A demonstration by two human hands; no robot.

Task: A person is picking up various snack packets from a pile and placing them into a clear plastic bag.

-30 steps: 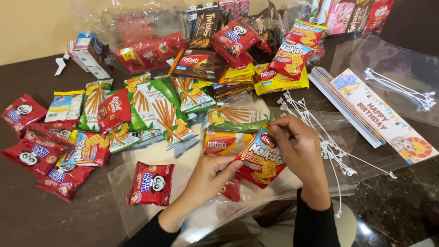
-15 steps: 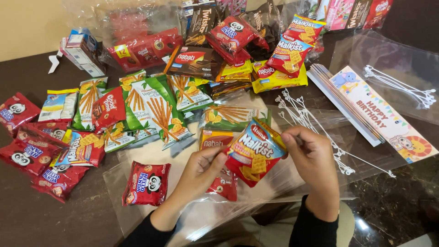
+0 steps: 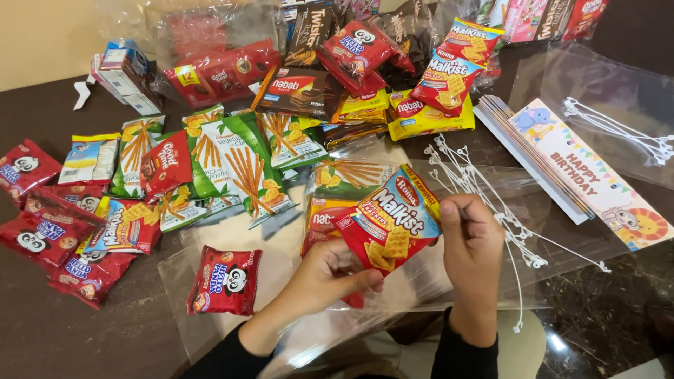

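Left hand [image 3: 330, 277]: fingers pinch the lower edge of a red and yellow cracker packet [image 3: 388, 221].
Right hand [image 3: 472, 242]: fingers closed on the packet's right edge.
Packet: held above clear plastic bags [image 3: 421, 281] on the dark worktop [image 3: 42, 330].
Nearby: white plastic ties [image 3: 484, 189] just right.

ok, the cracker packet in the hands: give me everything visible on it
The cracker packet is a glossy foil-like pouch, mostly red with a blue and yellow band and pictures of square yellow crackers. It looks sealed and slightly puffed, tilted with its top toward the upper right. It is held above a clear plastic bag on the dark table. The left hand pinches its lower edge; the right hand grips its right side. Its back is not visible.
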